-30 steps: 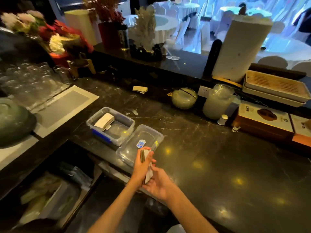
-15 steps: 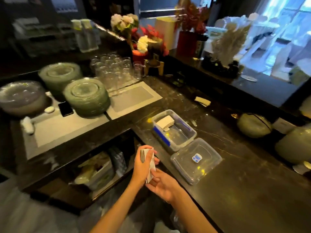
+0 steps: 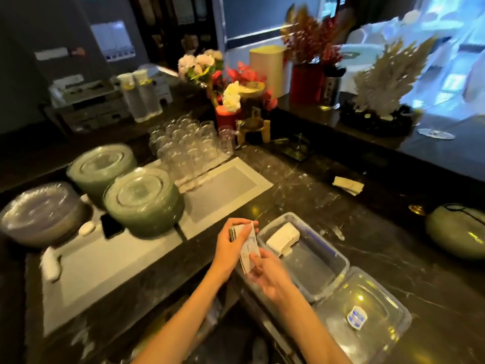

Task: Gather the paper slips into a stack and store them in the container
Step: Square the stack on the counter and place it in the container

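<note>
A stack of paper slips (image 3: 248, 246) stands on edge between both hands, just left of the clear plastic container (image 3: 338, 254). My left hand (image 3: 231, 241) grips the stack's upper part. From below, my right hand (image 3: 266, 271) holds the bottom of the slips. Inside the container lies another white bundle of slips (image 3: 283, 236). The container's clear lid (image 3: 367, 311), with a blue sticker, lies on the counter to the right of it. A further small pile of slips (image 3: 347, 183) sits farther back on the dark marble counter.
Stacks of green plates (image 3: 143, 199) and several upturned glasses (image 3: 189, 145) stand on grey mats to the left. A phone (image 3: 111, 225) lies by the plates. Flowers and a red vase are behind. A round green pot (image 3: 459, 228) sits at the right.
The view has swung left, so the plates and glasses now fill the left side. Both hands still hold the slip stack, now beside the container's left end.
</note>
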`<action>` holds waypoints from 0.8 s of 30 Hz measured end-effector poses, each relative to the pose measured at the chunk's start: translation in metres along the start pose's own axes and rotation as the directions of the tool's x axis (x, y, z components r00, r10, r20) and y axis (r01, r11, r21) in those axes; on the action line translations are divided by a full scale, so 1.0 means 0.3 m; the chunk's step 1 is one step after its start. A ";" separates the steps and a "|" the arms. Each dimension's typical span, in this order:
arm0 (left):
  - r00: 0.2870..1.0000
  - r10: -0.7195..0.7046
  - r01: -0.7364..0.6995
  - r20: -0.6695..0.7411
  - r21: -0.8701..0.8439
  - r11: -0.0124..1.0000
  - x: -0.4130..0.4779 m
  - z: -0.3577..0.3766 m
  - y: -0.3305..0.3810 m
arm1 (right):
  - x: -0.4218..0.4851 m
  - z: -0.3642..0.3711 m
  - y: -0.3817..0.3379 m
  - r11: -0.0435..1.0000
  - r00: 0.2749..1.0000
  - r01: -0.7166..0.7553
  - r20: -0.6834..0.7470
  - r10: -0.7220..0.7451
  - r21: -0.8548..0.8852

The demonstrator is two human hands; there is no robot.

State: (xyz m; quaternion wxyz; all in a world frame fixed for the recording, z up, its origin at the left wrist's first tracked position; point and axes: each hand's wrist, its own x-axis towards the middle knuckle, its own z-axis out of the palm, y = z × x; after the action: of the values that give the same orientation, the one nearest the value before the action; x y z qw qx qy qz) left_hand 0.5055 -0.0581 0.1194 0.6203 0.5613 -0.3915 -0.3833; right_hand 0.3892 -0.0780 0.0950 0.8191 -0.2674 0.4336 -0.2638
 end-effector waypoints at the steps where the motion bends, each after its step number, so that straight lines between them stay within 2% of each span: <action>1: 0.999 0.008 -0.010 0.044 0.039 0.999 0.084 0.021 0.012 | 0.043 -0.018 -0.072 0.994 0.994 0.090 -0.055 -0.093 -0.054; 2: 0.996 0.014 -0.022 0.088 0.087 0.996 0.170 0.048 0.020 | 0.086 -0.047 -0.147 0.974 0.973 0.183 -0.118 -0.199 -0.134; 4: 0.983 0.018 -0.056 0.184 0.203 0.978 0.338 0.128 0.032 | 0.163 -0.127 -0.295 0.884 0.887 0.331 -0.211 -0.411 -0.330; 7: 0.929 0.016 -0.178 0.369 0.408 0.895 0.565 0.297 -0.005 | 0.269 -0.290 -0.469 0.743 0.727 0.422 -0.295 -0.620 -0.520; 10: 0.811 -0.066 -0.377 0.581 0.605 0.701 0.742 0.502 -0.125 | 0.381 -0.479 -0.570 0.662 0.581 0.364 -0.396 -0.711 -0.655; 13: 0.704 -0.151 -0.518 0.694 0.647 0.560 0.850 0.707 -0.272 | 0.471 -0.676 -0.599 0.633 0.481 0.246 -0.474 -0.737 -0.734; 17: 0.636 -0.194 -0.549 0.747 0.615 0.567 0.894 0.896 -0.448 | 0.555 -0.868 -0.569 0.619 0.452 0.102 -0.519 -0.726 -0.778; 20: 0.654 -0.188 -0.480 0.733 0.595 0.644 0.895 0.951 -0.562 | 0.614 -0.934 -0.546 0.603 0.434 0.073 -0.519 -0.737 -0.795; 24: 0.679 -0.198 -0.385 0.707 0.572 0.724 0.883 0.953 -0.683 | 0.671 -0.985 -0.491 0.596 0.489 0.031 -0.508 -0.709 -0.803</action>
State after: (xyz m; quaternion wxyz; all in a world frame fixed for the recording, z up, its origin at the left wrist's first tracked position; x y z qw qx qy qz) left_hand 0.3421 -0.4294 -0.0520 0.1804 0.5251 -0.7467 -0.3663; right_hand 0.2058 -0.3793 -0.0633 0.2760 -0.5050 0.7372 -0.3541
